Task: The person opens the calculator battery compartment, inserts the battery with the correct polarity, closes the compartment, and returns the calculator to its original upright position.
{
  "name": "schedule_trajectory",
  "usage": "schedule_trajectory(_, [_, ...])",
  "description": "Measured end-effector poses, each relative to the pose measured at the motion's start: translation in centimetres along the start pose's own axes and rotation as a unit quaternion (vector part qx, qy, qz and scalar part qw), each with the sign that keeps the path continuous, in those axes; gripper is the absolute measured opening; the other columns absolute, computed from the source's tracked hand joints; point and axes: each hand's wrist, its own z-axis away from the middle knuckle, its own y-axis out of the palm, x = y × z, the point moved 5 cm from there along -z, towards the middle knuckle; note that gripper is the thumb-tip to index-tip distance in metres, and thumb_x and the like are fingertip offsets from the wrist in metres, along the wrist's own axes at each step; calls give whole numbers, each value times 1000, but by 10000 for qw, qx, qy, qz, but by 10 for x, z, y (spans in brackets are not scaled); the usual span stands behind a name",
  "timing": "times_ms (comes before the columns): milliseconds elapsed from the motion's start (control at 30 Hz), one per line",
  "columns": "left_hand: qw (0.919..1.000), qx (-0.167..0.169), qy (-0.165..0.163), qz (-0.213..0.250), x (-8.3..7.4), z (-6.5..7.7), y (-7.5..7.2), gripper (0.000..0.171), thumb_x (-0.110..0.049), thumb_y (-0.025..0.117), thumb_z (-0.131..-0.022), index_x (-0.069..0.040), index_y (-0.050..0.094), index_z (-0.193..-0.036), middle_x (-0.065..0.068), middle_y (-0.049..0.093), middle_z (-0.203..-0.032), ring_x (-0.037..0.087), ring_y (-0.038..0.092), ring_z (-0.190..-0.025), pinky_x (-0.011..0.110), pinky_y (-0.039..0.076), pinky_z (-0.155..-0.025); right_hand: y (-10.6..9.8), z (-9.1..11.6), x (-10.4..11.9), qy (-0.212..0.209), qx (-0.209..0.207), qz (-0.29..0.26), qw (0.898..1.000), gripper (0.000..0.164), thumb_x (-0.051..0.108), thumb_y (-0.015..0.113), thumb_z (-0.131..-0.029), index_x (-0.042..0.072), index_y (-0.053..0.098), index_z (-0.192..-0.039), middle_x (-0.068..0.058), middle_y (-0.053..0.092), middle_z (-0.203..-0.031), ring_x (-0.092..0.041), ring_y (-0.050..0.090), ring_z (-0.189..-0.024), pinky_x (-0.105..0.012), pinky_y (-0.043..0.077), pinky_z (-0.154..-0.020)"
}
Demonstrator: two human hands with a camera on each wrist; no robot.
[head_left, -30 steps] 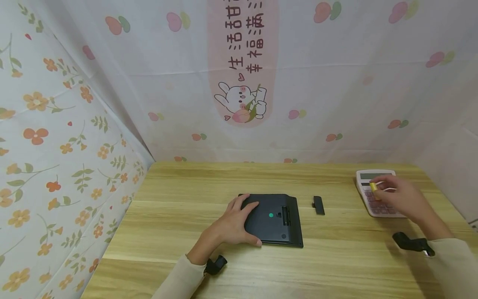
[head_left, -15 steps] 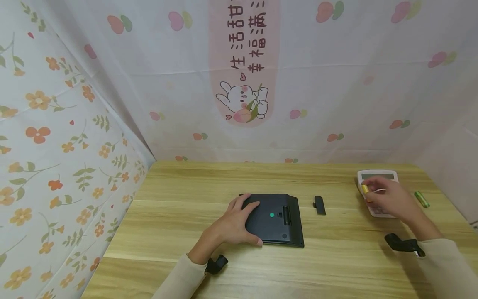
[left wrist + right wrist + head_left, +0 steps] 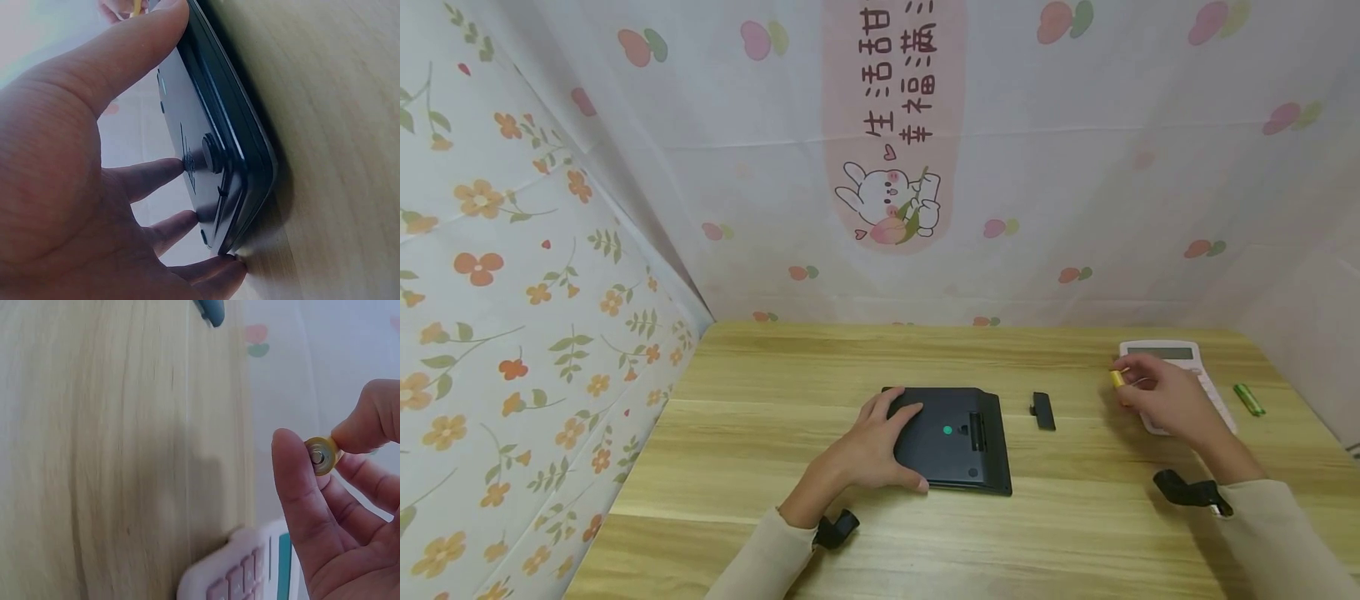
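Observation:
A black calculator [image 3: 955, 442] lies face down on the wooden table, its battery compartment [image 3: 977, 432] uncovered. My left hand [image 3: 868, 446] holds it at its left end, thumb along the near edge, other fingers on the back and far edge. In the left wrist view, several fingertips touch the calculator's back [image 3: 194, 119]. My right hand [image 3: 1165, 400] pinches a yellow battery [image 3: 320, 456] between thumb and fingers, raised beside the white calculator [image 3: 1161, 353] and partly covering it. Between the two calculators lies a small black battery cover [image 3: 1043, 411].
A green battery [image 3: 1249, 400] lies on the table [image 3: 1015, 550] right of the white calculator. Behind the table hangs a printed cloth [image 3: 1045, 167], and a floral cloth [image 3: 535, 333] is on the left.
My right hand has carried the yellow battery leftward from over the white calculator to its left side, uncovering the green battery from view. My left hand stays on the black calculator.

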Motion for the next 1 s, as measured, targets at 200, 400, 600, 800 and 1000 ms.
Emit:
schedule_trajectory(200, [10000,-6,22,23,-1,0,0,108,-46,98,-82,-16,44,-170,11,15,-181,41,15,-165,65,40,-119,7,2,9,-70,-88,-70,9999,33,10,73,-99,-3,70,-129,-14,77,-105,6,64,-83,-24,55,-65])
schedule_trajectory(400, [10000,18,9,40,-1,0,-1,107,-46,97,-82,-16,44,-170,11,15,-181,41,15,-165,65,40,-119,15,1,16,-103,-130,-232,9996,32,6,71,-98,-3,70,-129,-14,76,-104,1,66,-82,-26,58,-64])
schedule_trajectory(600, [10000,50,-3,47,-1,1,-1,107,-45,97,-82,-17,44,-170,11,15,-181,41,15,-165,65,40,-119,23,0,22,27,-24,-222,9997,33,8,71,-99,-2,69,-130,-14,75,-106,-9,69,-85,-26,58,-66])
schedule_trajectory(800, [10000,29,30,33,0,0,0,107,-46,97,-82,-16,43,-170,10,15,-181,41,15,-165,65,39,-120,28,2,32,74,54,-430,9990,34,9,71,-100,-3,68,-132,-15,74,-107,-15,71,-83,-29,59,-67])
schedule_trajectory(1000, [10000,13,46,39,0,1,0,107,-46,97,-82,-16,43,-170,10,15,-181,41,14,-165,66,39,-119,32,4,41,71,92,-646,9978,36,7,71,-100,-4,67,-134,-19,74,-110,-15,71,-83,-32,61,-66])
